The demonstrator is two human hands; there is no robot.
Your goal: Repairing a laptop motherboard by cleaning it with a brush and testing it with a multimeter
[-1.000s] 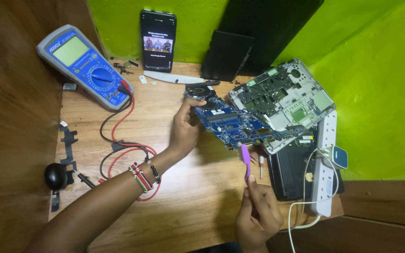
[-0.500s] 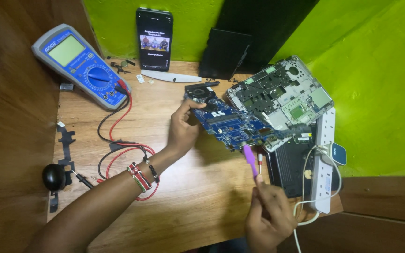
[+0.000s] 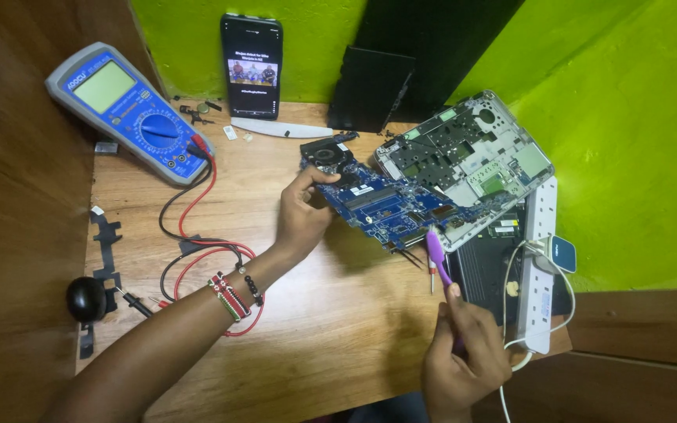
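My left hand (image 3: 301,215) stayed clamped on the near-left edge of the blue circuit board (image 3: 385,205), tilted up off the worktop (image 3: 331,313) near its far right corner. My right hand (image 3: 464,364), fingers closed on the purple tool (image 3: 437,257), had dropped back slightly, though the tip remained at the board's near edge, so probing continued.

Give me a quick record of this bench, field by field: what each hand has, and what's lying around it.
Left hand: left hand grips the edge of the blue circuit board, lifted off the wooden table.
Right hand: right hand holds a purple pry tool, tip at the board's near edge.
Behind board: silver laptop chassis, tilted.
Left of table: blue multimeter with red and black leads.
Back wall: phone propped upright, screen on.
Right edge: white power strip.
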